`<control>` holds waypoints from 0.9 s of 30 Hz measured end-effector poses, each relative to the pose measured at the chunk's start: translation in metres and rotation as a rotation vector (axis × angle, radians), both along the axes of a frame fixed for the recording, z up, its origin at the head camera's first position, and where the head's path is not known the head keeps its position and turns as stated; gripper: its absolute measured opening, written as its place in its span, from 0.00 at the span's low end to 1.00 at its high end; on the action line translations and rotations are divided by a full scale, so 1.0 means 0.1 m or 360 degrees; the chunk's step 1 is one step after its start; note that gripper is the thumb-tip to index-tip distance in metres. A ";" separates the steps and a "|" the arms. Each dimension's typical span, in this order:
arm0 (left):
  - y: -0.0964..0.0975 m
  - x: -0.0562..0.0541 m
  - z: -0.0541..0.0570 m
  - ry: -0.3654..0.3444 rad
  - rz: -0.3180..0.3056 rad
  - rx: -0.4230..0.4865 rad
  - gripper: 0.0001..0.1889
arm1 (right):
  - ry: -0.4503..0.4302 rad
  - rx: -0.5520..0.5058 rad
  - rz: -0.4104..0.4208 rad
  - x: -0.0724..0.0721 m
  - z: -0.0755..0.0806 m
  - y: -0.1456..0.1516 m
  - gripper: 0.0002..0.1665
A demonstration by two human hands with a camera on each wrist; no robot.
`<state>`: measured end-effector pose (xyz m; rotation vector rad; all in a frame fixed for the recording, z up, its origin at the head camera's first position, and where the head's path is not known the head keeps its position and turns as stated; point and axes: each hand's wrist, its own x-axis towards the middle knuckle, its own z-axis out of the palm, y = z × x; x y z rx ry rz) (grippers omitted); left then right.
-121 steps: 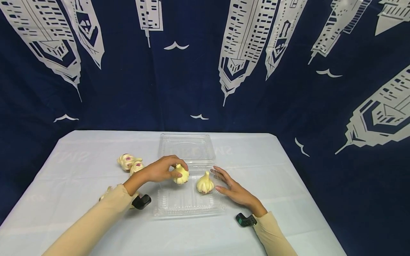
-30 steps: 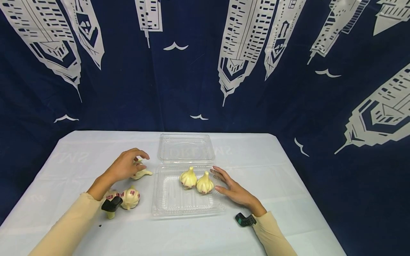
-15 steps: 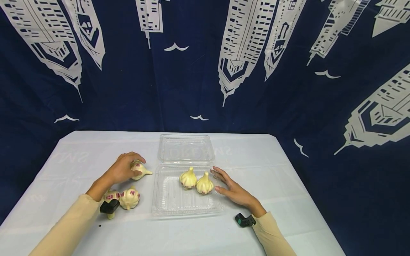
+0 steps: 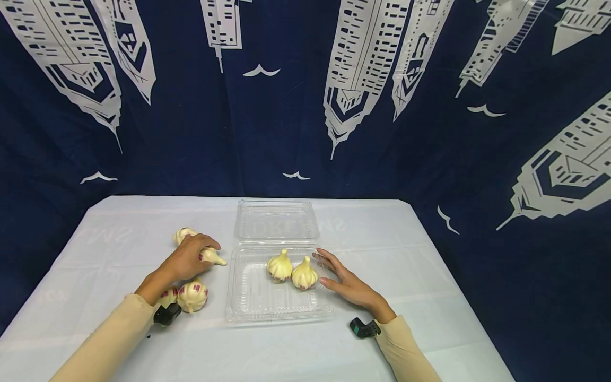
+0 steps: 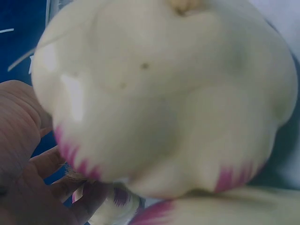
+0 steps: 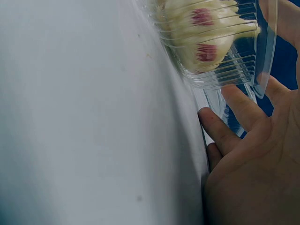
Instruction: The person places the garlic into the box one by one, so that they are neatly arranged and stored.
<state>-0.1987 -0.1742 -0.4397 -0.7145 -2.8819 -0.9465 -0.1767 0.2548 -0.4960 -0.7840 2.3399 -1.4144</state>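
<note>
One garlic bulb (image 4: 212,257) is lying sideways left of the clear box (image 4: 255,320), and the left hand (image 4: 188,259) is holding it. Inside the box, two garlics (image 4: 280,266) are standing together; its lid (image 4: 278,222) is lying open. The right hand (image 4: 351,286) is touching the box with loose, straight fingers. Three more garlics (image 4: 192,297) are lying on the table (image 4: 406,244).

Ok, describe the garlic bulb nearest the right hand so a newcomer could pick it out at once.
On the white table, find the clear container lying open. In its near half stand the left bulb and, close beside it, your target, the right bulb. Unlike the left bulb, it sits nearer the viewer and has the right hand next to it.
</note>
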 end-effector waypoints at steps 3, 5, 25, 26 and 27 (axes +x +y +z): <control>0.00 0.01 0.01 -0.0001 0.0020 -0.0006 0.16 | 0.0002 -0.0001 0.0009 0.00 0.00 0.00 0.44; 0.00 0.02 0.02 0.0004 0.0038 -0.0012 0.16 | 0.0007 0.0004 0.0012 0.01 -0.01 0.00 0.44; -0.10 0.10 0.25 0.0103 0.0168 0.0036 0.18 | 0.0010 -0.0013 0.0026 0.00 -0.03 -0.01 0.44; -0.09 0.09 0.27 0.0109 0.0170 0.0043 0.18 | 0.0005 -0.0018 0.0022 0.00 -0.02 0.00 0.44; -0.09 0.09 0.28 0.0109 0.0173 0.0052 0.18 | 0.0001 -0.0022 0.0019 0.01 -0.01 0.00 0.44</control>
